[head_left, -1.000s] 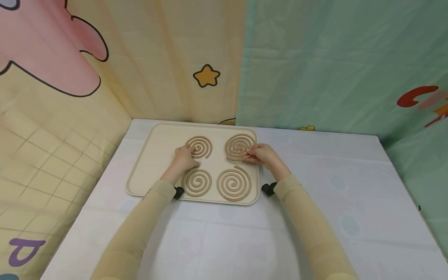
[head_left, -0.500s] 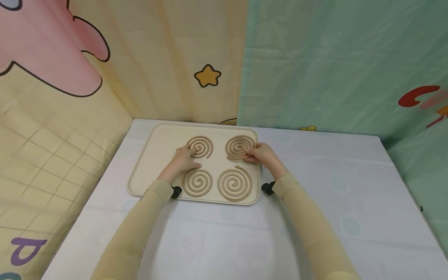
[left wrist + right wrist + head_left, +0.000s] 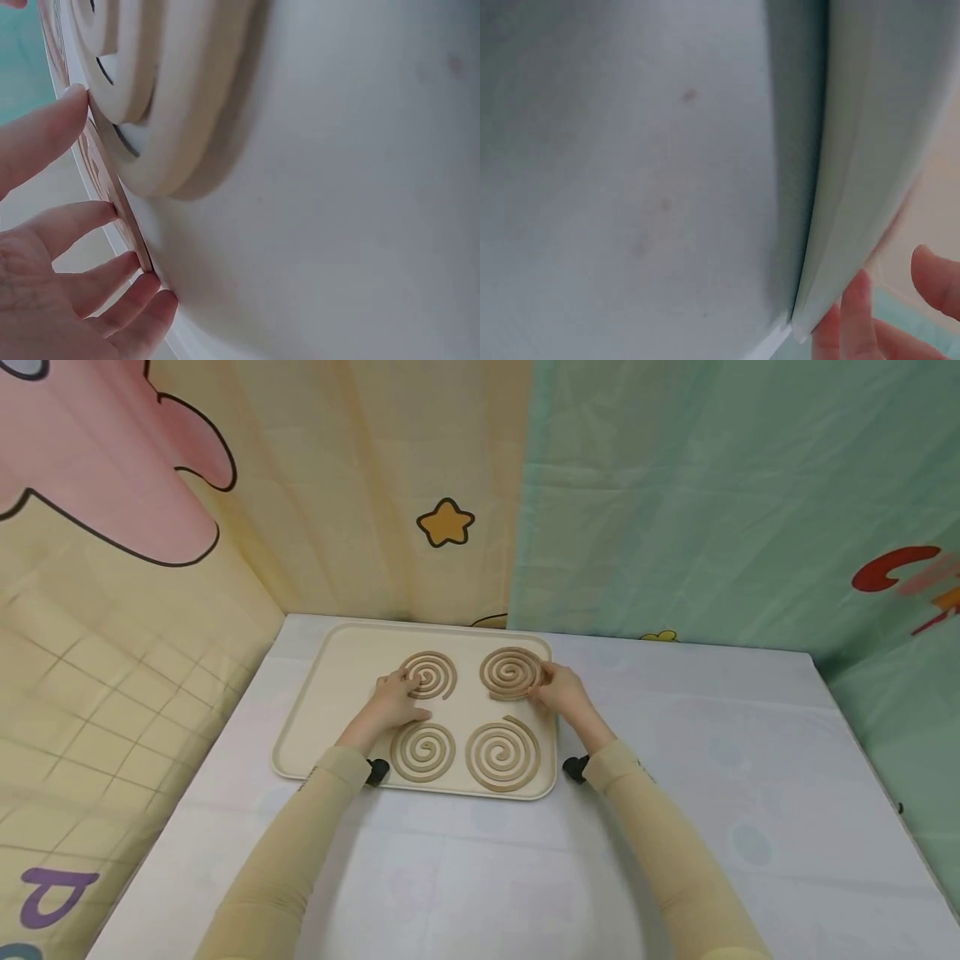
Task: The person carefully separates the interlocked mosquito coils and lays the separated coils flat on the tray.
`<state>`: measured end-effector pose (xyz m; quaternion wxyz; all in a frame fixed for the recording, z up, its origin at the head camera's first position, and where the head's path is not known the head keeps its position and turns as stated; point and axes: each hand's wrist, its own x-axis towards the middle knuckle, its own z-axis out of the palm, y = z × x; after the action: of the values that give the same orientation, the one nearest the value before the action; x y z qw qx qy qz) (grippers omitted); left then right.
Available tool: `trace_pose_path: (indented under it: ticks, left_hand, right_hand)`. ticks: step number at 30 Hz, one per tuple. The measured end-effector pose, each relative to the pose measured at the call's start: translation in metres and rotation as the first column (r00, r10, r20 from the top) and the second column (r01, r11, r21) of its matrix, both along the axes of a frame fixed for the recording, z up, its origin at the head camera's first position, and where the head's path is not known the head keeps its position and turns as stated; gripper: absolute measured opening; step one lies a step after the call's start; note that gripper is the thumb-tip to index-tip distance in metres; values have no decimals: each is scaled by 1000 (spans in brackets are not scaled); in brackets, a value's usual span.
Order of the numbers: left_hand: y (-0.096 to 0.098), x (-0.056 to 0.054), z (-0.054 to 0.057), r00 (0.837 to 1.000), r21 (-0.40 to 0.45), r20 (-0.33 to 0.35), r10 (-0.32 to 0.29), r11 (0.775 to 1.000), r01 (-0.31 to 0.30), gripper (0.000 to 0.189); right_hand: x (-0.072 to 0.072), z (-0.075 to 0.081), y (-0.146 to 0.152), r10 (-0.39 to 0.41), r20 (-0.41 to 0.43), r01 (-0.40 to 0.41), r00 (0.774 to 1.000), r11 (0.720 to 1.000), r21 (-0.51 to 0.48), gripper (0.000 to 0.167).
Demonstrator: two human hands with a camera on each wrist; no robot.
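Note:
Several tan spiral mosquito coils lie on a cream tray [image 3: 322, 693]. My left hand [image 3: 392, 700] reaches over the back left coil [image 3: 442, 672], fingertips resting at its left side. In the left wrist view the left fingers [image 3: 97, 285] are spread, tips by a coil's edge. The thumb is near the front left coil [image 3: 422, 764]. My right hand [image 3: 564, 689] touches the right edge of the back right coil [image 3: 510, 670], whose rings look closer together. In the right wrist view its thumb and fingers [image 3: 855, 322] stand apart, with nothing visible between them.
A front right coil [image 3: 501, 772] lies on the tray. The tray stands at the back of a table with a white cloth [image 3: 480, 877]. Cartoon-printed curtains [image 3: 652, 502] hang behind and at both sides. Black devices [image 3: 575, 768] sit at the wrists.
The right hand's fingers have drawn back from over the back right coil to its right edge. That coil has shifted slightly left. The left hand has barely moved.

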<state>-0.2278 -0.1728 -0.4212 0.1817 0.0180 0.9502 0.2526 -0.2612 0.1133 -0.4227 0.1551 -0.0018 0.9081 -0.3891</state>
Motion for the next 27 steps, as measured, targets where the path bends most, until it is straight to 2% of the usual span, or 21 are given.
trace_pose_path:
  ticks: [4, 7, 11, 14, 18, 27]
  left_hand:
    - [-1, -1, 0, 1000, -6, -12, -2, 1000, 2, 77]
    - [-3, -1, 0, 1000, -5, -13, -4, 1000, 4, 77]
    - [-6, -1, -2, 1000, 5, -13, -14, 1000, 14, 75]
    - [-7, -1, -4, 1000, 8, -20, -21, 1000, 22, 71]
    - [-8, -1, -5, 1000, 17, -20, -11, 1000, 11, 66]
    - [-7, -3, -8, 999, 15, -31, 29, 999, -29, 60]
  right_hand:
    - [1, -1, 0, 30, -28, -29, 999, 999, 40, 61]
    - [2, -4, 0, 125, -55, -120, 991, 989, 83, 52]
    - [4, -7, -1, 293, -82, -277, 953, 947, 165, 47]
    - [5, -7, -2, 371, -68, -352, 926, 915, 198, 45]
    - [6, -7, -4, 418, -40, -400, 907, 888, 226, 46]
    - [8, -9, -5, 457, -34, -435, 889, 863, 256, 44]
